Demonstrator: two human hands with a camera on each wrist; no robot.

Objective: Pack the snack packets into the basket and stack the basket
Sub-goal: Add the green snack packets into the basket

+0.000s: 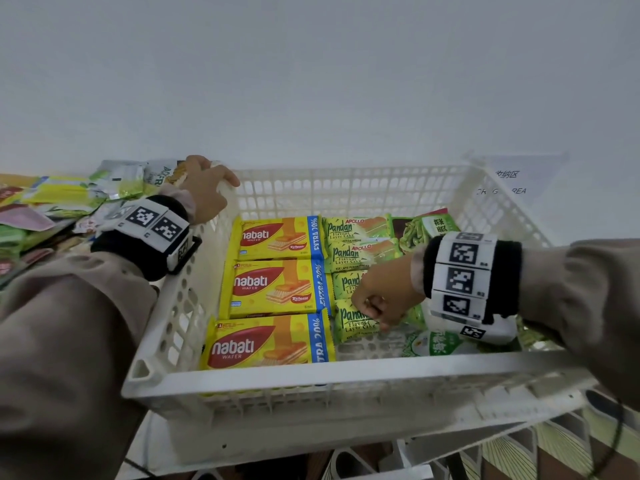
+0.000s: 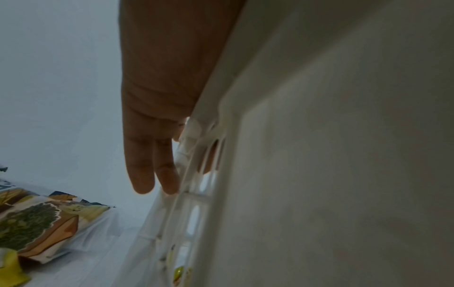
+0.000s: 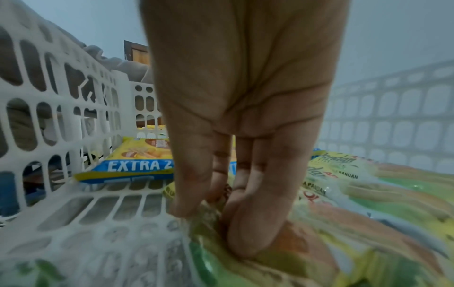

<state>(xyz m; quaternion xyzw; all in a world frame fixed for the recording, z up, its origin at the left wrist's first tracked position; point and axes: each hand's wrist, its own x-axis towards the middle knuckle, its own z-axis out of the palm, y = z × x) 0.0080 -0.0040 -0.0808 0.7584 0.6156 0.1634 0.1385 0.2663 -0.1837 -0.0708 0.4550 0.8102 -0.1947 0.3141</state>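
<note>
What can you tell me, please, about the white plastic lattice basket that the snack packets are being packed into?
The white plastic lattice basket is rectangular, with slotted walls, a gridded floor and a solid thick rim. It sits upright on another white rack. Inside lie three yellow Nabati wafer packets in a column, green Pandan cake packets beside them, and other green packets at the right. The left hand grips its far left rim; the right hand reaches inside, pinching a Pandan packet.
</note>
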